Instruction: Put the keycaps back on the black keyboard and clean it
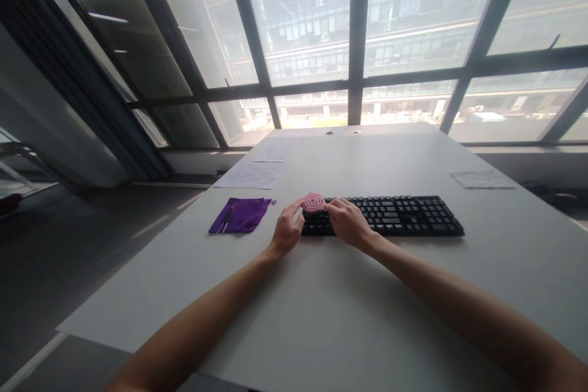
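A black keyboard (390,214) lies across the white table. Above its left end is a round pink disc (314,202) with spiral ridges on top; its underside is mostly hidden. My left hand (287,229) grips the disc's left edge with its fingers, the wrist low beside the keyboard's left end. From the other side, my right hand (348,222) pinches the disc's right edge, over the keyboard's left keys. Left of my left hand, a purple cloth pouch (250,215) lies flat. On it rests a small dark-handled tool with two thin metal prongs (225,220).
Sheets of paper (252,175) lie at the table's left side, beyond the pouch. A thin pale sheet or clear bag (482,180) lies at the far right. Large windows (303,30) stand behind the table, with a dark curtain (92,79) on the left.
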Available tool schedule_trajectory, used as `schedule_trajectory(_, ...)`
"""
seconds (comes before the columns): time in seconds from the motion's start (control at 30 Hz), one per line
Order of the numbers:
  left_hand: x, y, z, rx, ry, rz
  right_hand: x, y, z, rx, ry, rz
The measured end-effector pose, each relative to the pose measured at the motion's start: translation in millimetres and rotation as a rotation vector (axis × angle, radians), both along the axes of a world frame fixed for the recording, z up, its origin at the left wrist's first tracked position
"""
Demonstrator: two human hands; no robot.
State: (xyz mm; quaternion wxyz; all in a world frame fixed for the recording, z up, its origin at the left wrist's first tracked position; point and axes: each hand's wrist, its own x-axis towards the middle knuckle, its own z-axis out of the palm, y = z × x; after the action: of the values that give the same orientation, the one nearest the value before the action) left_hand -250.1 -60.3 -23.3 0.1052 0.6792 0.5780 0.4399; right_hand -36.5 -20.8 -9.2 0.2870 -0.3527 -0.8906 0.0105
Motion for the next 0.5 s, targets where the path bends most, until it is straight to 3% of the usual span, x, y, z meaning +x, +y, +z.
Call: schedule_trajectory(0.5,-2.4,1.7,-4.2,0.041,0.019,0.02,-3.2,-4.6,-5.8,0.014,0.034,0.014)
